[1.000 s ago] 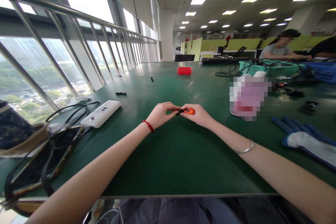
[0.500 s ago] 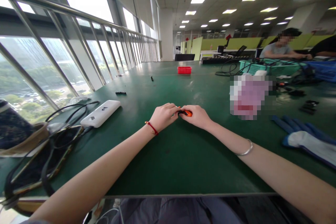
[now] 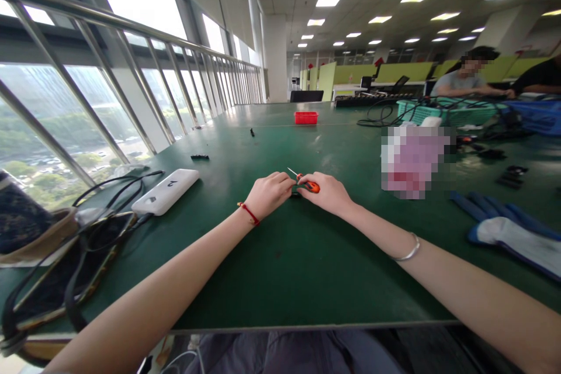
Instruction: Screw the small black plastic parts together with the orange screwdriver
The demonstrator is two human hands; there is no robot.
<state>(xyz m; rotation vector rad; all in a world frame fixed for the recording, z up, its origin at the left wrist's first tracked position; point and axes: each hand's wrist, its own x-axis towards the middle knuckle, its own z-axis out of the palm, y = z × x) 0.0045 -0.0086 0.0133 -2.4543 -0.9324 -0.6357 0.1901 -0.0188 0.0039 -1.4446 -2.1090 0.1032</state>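
Note:
Over the middle of the green table [image 3: 280, 269], my right hand [image 3: 328, 191] is closed around a screwdriver [image 3: 312, 187] with an orange and black handle. Its thin metal shaft points up and to the left, away from me. My left hand [image 3: 270, 193], wearing a red string bracelet, is close beside it with the fingers pinched together. Whatever they hold is hidden. Just below the fingertips, between both hands, a small dark piece [image 3: 296, 194] shows; I cannot tell whether it is held or lies on the table.
A white power bank [image 3: 166, 192] with cables lies left, beside a dark phone-like slab [image 3: 74, 280]. Farther off are small black parts [image 3: 200, 157] and a red box [image 3: 305, 118]. Blue-white gloves [image 3: 512, 236], a green basket [image 3: 451, 114] and a seated person [image 3: 464, 76] are to the right.
The screwdriver has turned in my right hand so that its metal shaft now shows, pointing up and left. My left fingers have drawn slightly back from it, and a dark piece shows below.

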